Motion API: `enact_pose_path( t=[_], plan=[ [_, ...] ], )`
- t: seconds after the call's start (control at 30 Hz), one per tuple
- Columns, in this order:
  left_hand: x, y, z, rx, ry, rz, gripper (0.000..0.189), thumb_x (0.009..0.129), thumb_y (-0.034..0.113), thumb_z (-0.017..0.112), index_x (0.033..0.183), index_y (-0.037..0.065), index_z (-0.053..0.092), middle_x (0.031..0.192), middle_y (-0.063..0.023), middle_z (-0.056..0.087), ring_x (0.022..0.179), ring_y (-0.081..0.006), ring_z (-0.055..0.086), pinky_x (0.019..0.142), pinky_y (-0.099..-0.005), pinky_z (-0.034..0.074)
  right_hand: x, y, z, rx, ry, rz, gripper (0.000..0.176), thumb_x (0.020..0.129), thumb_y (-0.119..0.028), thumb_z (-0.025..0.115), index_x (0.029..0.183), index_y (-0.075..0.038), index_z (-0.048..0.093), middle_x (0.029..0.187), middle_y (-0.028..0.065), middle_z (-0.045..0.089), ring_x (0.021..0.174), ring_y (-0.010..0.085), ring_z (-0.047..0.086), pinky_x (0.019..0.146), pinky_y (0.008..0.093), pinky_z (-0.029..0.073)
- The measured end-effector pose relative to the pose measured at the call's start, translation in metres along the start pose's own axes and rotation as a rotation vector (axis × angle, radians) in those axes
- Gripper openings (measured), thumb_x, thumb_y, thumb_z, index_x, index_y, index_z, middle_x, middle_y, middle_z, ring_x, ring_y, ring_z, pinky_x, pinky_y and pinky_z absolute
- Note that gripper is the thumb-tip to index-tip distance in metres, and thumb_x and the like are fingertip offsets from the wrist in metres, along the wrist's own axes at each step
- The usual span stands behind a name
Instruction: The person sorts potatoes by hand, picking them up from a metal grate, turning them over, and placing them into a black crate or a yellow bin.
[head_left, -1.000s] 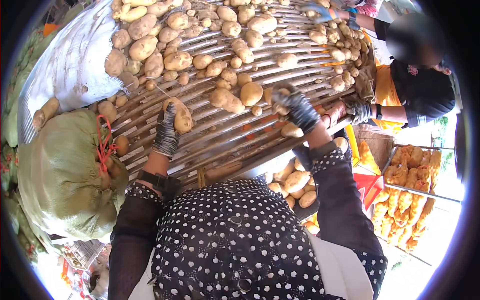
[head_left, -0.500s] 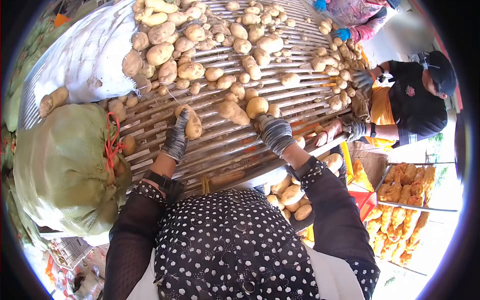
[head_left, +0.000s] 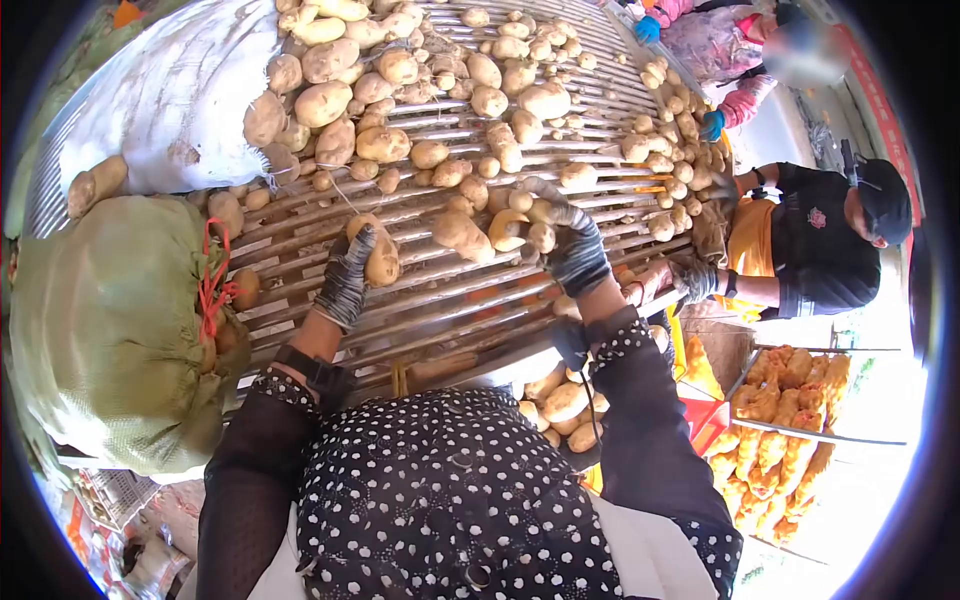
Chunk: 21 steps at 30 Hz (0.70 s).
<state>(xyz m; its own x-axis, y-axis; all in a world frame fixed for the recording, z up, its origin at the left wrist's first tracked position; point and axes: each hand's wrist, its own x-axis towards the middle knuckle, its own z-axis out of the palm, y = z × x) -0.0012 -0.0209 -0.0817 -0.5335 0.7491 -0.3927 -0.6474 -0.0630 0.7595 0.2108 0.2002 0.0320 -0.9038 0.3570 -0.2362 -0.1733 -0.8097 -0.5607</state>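
Observation:
My left hand (head_left: pixel 346 277), in a striped grey glove, is closed against the left side of an oblong potato (head_left: pixel 383 262) above the slatted rack (head_left: pixel 440 290). My right hand (head_left: pixel 572 238), gloved alike, curls its fingers around a few small potatoes (head_left: pixel 541 237). Its fingertips reach over the far side of them. Just left of that hand lies a potato with a dark curved mark (head_left: pixel 507 230). Beside it is a larger, lumpy potato (head_left: pixel 462 236). Part of the right palm is hidden.
Many potatoes (head_left: pixel 330 100) cover the rack's far side. A tied green sack (head_left: pixel 110 330) and a white sack (head_left: pixel 180 110) are at left. Potatoes (head_left: pixel 565 402) sit below the near edge. A person in black (head_left: pixel 825 240) works at right; another (head_left: pixel 710 45) stands beyond. Filled orange net bags (head_left: pixel 790 400) are stacked.
My right hand has moved slightly right, its fingers now reaching over small potatoes. The round potato near it has turned, showing a dark mark. My left hand stays at its potato.

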Motion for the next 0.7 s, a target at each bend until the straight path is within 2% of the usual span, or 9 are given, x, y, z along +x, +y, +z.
enact_pose_path(
  t=[0.13,0.17,0.2,0.27,0.3,0.33,0.5,0.63,0.7],
  plan=[
    [-0.001,0.0,-0.002,-0.002,-0.015,0.002,0.047,0.082,0.037,0.067,0.112,0.003,0.054,0.098,-0.0051,0.058,0.086,-0.0147,0.058,0.072,-0.0285,0.052,0.045,-0.017,-0.003,-0.377,0.041,-0.021,0.018,0.081,-0.004,0.061,0.099,-0.002,0.058,0.089,0.0154,0.063,0.081,0.0278,0.065,0.047,0.034,0.056],
    [0.0,-0.001,-0.002,0.011,-0.007,0.004,0.047,0.081,0.037,0.067,0.111,0.003,0.054,0.097,-0.0052,0.058,0.086,-0.0144,0.058,0.072,-0.0281,0.051,0.057,-0.02,0.002,-0.731,0.265,0.006,0.013,0.081,0.001,0.062,0.093,-0.002,0.061,0.082,0.0113,0.065,0.081,0.0256,0.065,0.058,0.0328,0.057],
    [0.0,-0.003,-0.002,0.011,-0.002,0.005,0.047,0.081,0.037,0.067,0.111,0.003,0.054,0.097,-0.0052,0.058,0.086,-0.0144,0.058,0.072,-0.0281,0.051,0.078,-0.012,-0.026,-1.261,0.13,-0.296,0.017,0.078,-0.006,0.067,0.094,-0.003,0.062,0.089,0.012,0.066,0.079,0.0247,0.066,0.069,0.0321,0.056],
    [0.001,-0.003,-0.002,0.031,0.005,0.045,0.05,0.081,0.039,0.067,0.111,0.002,0.054,0.096,-0.0055,0.059,0.084,-0.0146,0.059,0.072,-0.028,0.051,0.09,-0.013,-0.007,-1.953,0.146,-0.161,0.035,0.072,-0.022,0.074,0.099,-0.003,0.063,0.088,0.0137,0.067,0.078,0.0245,0.065,0.072,0.032,0.052],
    [0.001,-0.003,-0.002,0.028,0.013,0.049,0.05,0.081,0.039,0.067,0.111,0.002,0.054,0.096,-0.0055,0.059,0.084,-0.0146,0.059,0.072,-0.028,0.051,0.093,-0.012,0.016,-2.008,0.155,0.191,0.042,0.071,-0.024,0.074,0.104,-0.002,0.061,0.096,0.0181,0.065,0.084,0.0292,0.064,0.077,0.0366,0.05],
    [0.001,-0.003,-0.002,0.044,0.004,0.052,0.051,0.08,0.04,0.067,0.111,0.002,0.054,0.096,-0.0057,0.059,0.084,-0.0148,0.059,0.071,-0.0278,0.051,0.092,-0.003,0.011,-2.172,0.042,-0.015,0.046,0.071,-0.025,0.072,0.109,-0.002,0.059,0.098,0.0196,0.064,0.09,0.0326,0.062,0.078,0.0394,0.049],
    [0.003,-0.009,-0.005,0.041,-0.005,0.099,0.052,0.08,0.042,0.067,0.111,0.002,0.053,0.095,-0.0062,0.059,0.083,-0.0152,0.059,0.071,-0.0281,0.051,0.113,0.004,0.023,-2.419,-0.068,0.276,0.04,0.072,-0.023,0.067,0.104,-0.001,0.06,0.094,0.021,0.064,0.09,0.0344,0.062,0.077,0.041,0.049],
    [0.004,-0.009,-0.008,0.054,-0.028,0.086,0.052,0.08,0.042,0.067,0.111,0.002,0.053,0.095,-0.0063,0.059,0.083,-0.015,0.059,0.071,-0.0279,0.051,0.118,0.006,0.023,-2.432,-0.016,0.275,0.028,0.07,-0.021,0.065,0.085,0.003,0.064,0.082,0.0225,0.064,0.081,0.0353,0.064,0.071,0.0412,0.051],
    [0.007,-0.011,-0.009,-0.017,-0.025,0.066,0.05,0.08,0.039,0.068,0.11,0.002,0.053,0.094,-0.0069,0.06,0.082,-0.016,0.06,0.071,-0.0283,0.052,0.117,0.002,0.026,-2.381,-0.003,0.321,0.026,0.071,-0.017,0.061,0.089,0.002,0.065,0.088,0.0226,0.064,0.086,0.0344,0.063,0.074,0.0411,0.05]
  ],
)
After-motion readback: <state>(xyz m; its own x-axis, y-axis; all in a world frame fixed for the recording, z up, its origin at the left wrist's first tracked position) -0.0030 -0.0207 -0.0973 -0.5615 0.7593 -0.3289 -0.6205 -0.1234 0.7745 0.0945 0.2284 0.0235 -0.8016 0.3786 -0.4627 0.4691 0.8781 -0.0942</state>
